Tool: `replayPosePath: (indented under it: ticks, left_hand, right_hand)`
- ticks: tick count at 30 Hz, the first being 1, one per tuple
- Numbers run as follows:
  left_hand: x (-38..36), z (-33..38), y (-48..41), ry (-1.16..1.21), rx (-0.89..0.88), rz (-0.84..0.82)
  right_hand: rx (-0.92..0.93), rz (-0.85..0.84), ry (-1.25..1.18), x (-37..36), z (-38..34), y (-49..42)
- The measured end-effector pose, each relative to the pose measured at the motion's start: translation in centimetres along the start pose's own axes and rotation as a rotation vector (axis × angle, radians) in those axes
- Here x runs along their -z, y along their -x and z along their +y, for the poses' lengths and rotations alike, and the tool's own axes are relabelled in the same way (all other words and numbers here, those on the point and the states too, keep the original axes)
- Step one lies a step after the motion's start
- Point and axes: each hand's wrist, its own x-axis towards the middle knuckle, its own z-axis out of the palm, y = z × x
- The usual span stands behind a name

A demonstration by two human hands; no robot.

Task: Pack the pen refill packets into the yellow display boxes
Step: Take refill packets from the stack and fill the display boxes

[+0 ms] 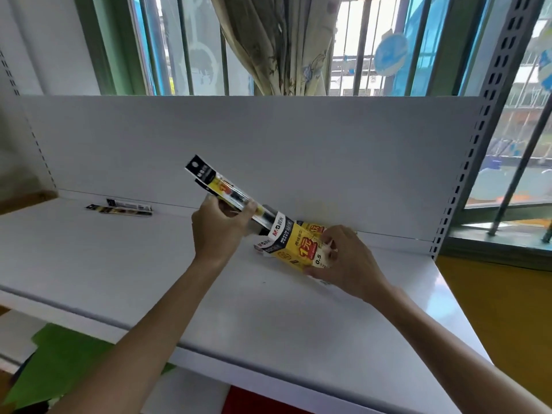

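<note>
On the white shelf (149, 279), the left hand (219, 231) grips a bundle of pen refill packets (219, 186) around its middle, with the fingers curled under it and the thumb on top. The bundle is tilted: its black header end points up and to the left above the hand, while its lower end runs down to the right and meets the open mouth of the yellow display box (294, 245). The box lies on its side close to the back panel (268, 138), just to the right of the left hand. The right hand (346, 264) holds the box's far end, fingers curled over the top and thumb against the near side. Well to the left, two loose packets (125, 208) lie flat by the back panel. A curtain (277, 43) hangs in the window behind.
</note>
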Motion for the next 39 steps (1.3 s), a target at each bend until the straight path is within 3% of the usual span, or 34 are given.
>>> replayPosePath:
  ticks: [5, 8, 11, 16, 20, 23, 27, 30, 33, 39]
  left_hand:
    - [-0.2, 0.2, 0.4, -0.033, -0.024, -0.195]
    - [0.4, 0.7, -0.2, 0.049, 0.03, -0.085]
    - [0.8, 0.6, -0.7, 0.072, -0.052, -0.044]
    - [-0.1, 0.4, 0.7, -0.254, -0.312, -0.399]
    - [-0.1, -0.5, 0.9, -0.364, -0.412, -0.394]
    - [-0.1, -1.9, 1.1, -0.479, -0.468, -0.486]
    - [-0.2, -4.8, 2.2, -0.576, -0.353, -0.664]
    - [-0.4, -6.3, 3.2, -0.597, -0.325, -0.738]
    - [0.2, -6.9, 3.2, -0.58, -0.318, -0.713]
    - [4.8, -8.0, 1.4, -0.598, -0.291, -0.609]
  right_hand:
    - [-0.009, 0.008, -0.001, 0.2, 0.2, 0.6]
    - [-0.032, 0.018, 0.009, 0.5, 0.7, 0.7]
    - [-0.041, 0.029, 0.014, 0.6, 1.0, 0.9]
    - [-0.008, 0.018, 0.08, 0.7, 0.7, 1.0]
    - [-0.021, 0.016, 0.074, 1.2, 0.8, 1.1]
    - [-0.058, -0.092, 0.113, 1.6, 1.3, 0.7]
    - [-0.045, -0.265, 0.224, 0.6, 1.7, 0.4]
    - [-0.012, -0.248, 0.339, -0.8, 1.7, 0.3]
    - [0.011, -0.203, 0.35, -1.6, 1.4, -0.1]
    - [0.087, -0.05, 0.139, -3.4, -2.8, -2.7]
